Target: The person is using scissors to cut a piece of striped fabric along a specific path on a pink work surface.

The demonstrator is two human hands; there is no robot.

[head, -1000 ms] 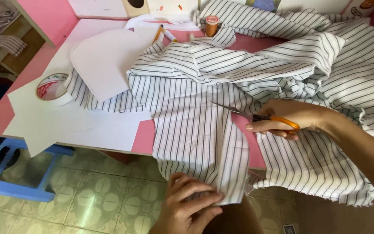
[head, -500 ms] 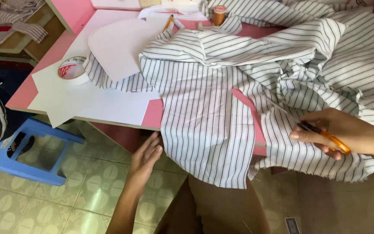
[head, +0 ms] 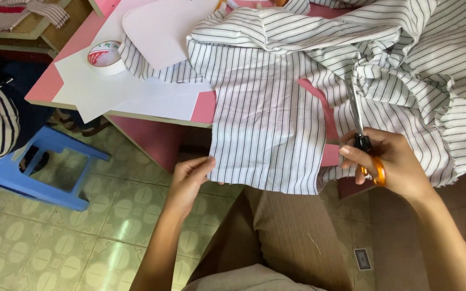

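Green-patterned floor tiles (head: pixel 55 237) filled the lower left of my view, with a blue plastic stool (head: pixel 39 167) standing on them beside the pink table (head: pixel 203 108). I saw no container holding anything; the nearest thing to one was a roll of tape (head: pixel 105 56), lying flat on white paper sheets (head: pixel 136 97) at the table's left end.

Striped fabric (head: pixel 265 124) covered most of the table and hung over its front edge toward my lap. My left hand (head: pixel 187 180) held the lower left corner of the hanging panel, the grip closed to a pinch on the cloth edge with thumb on top. My right hand (head: pixel 389 164) had its grip wrapped through the orange handles of the scissors (head: pixel 360 129), fingers curled tight. The blades pointed away from me, up into the bunched fabric, and looked nearly closed; I could not tell whether cloth lay between them.

A narrow strip of pink showed through a gap in the cloth just left of the blades. Bunched folds crowded the right side. Below the table's front edge, open floor lay to the left of my knees.
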